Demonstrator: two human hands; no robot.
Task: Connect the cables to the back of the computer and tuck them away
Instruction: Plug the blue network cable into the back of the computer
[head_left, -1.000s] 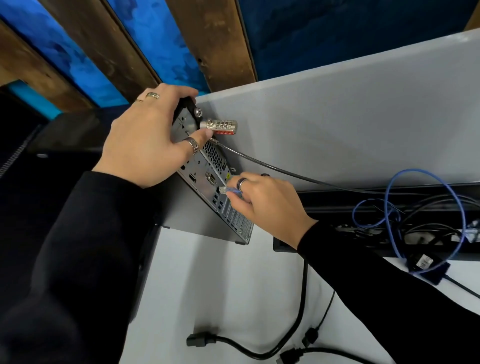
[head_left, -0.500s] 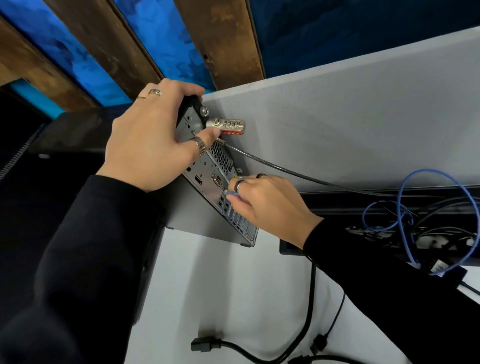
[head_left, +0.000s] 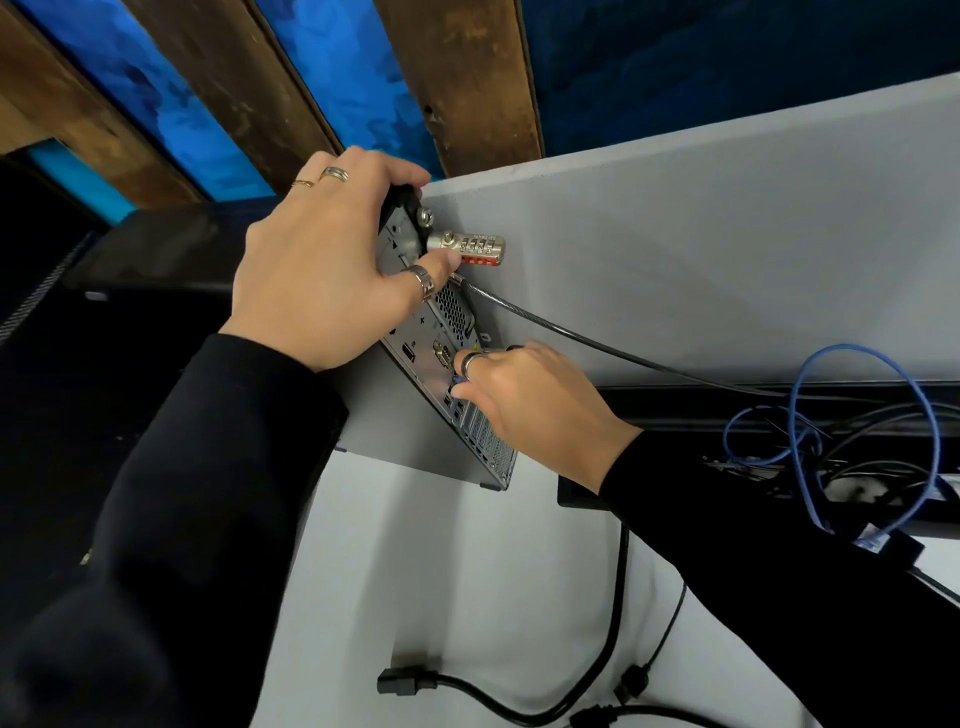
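Pinching the blue network plug at its stiff little body, the right hand holds it against the rear panel of the computer, mid-frame. Its blue cable looks light and floppy, so the plug is the place to grip. At upper centre, the left hand clasps the case's top edge, thumb beside the combination lock. Fingers hide the port; seating cannot be judged.

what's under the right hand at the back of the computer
A blue plug shows at the right hand fingertips, against the computer rear panel. The hand covers the port itself, so seating cannot be seen.
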